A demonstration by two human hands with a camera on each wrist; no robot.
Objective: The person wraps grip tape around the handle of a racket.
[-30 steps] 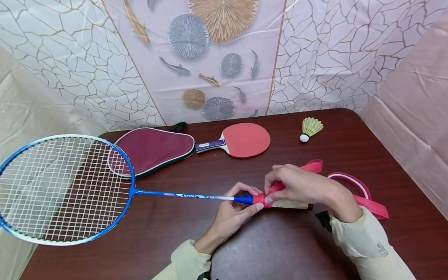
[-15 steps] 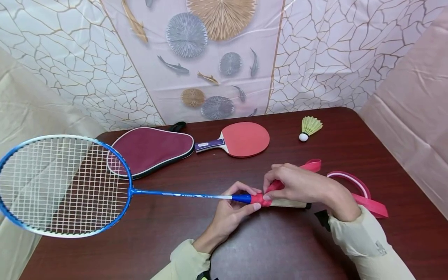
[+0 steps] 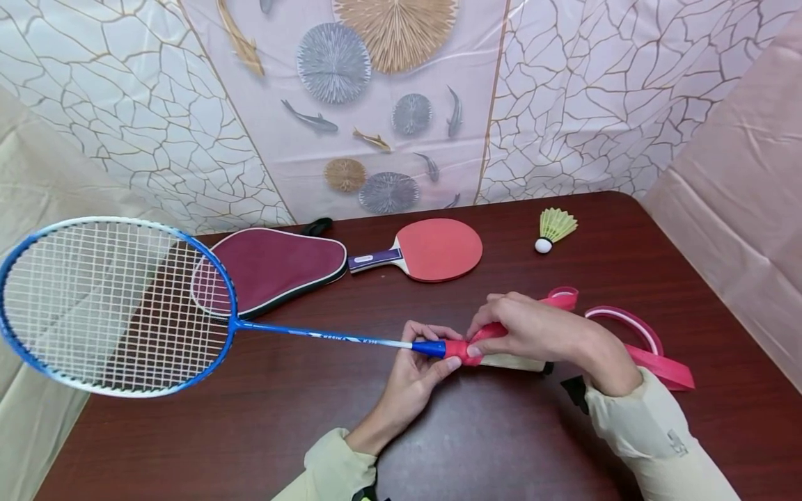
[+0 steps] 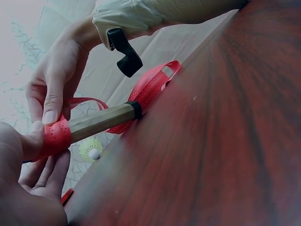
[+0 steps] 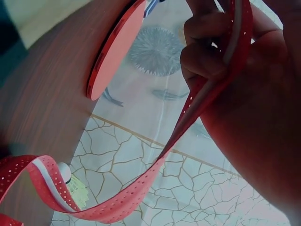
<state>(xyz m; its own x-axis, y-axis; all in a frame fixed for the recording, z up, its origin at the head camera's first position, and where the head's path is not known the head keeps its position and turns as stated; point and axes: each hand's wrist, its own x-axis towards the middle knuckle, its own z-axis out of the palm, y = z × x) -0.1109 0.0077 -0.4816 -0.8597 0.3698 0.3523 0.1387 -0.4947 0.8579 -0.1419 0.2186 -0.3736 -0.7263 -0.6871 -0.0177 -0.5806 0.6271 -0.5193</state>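
Over the middle of the bench (image 3: 501, 431), my left grip (image 3: 410, 386) holds the badminton racket (image 3: 282, 329) by the top of its handle (image 3: 514, 362), the head out over the left edge. My right grip (image 3: 532, 330) pinches the red tape (image 3: 661, 367), which wraps the handle's upper end and trails in loops toward the right edge. A shuttlecock (image 3: 555, 228) lies near the far right corner; a red paddle (image 3: 441, 250) and a maroon case (image 3: 282, 264) lie by the far edge.
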